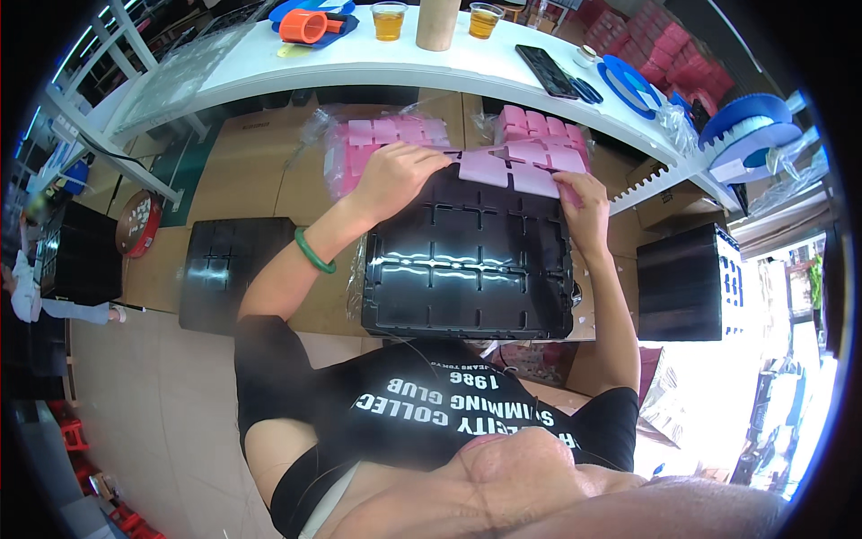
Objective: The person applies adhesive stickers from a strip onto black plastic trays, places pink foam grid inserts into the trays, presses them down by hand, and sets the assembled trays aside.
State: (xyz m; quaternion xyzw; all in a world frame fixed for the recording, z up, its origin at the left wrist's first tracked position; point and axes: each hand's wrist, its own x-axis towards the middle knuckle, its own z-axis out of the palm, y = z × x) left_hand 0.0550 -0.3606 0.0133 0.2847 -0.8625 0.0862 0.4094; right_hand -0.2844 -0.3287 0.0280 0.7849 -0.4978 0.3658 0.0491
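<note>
Between my hands a pink sheet of joined rectangular pads (485,169), thin like foam, is stretched over the far edge of a black plastic tray (467,260). My left hand (401,178), with a green bangle on its wrist, is closed in a pinch at the sheet's left end. At the right end, the fingers of my right hand (585,205) are closed on the sheet's near corner. The tray lies in front of my body, its surface marked with raised cross-shaped ridges. Behind my left hand lies a stack of pink pads (382,135) in clear plastic wrap.
Another pink stack (539,126) sits behind the sheet. A white shelf (467,76) spans the far side, bearing cups of amber drink (388,22), a phone (546,70) and blue reels (628,85). Black trays stand at left (235,269) and right (680,283).
</note>
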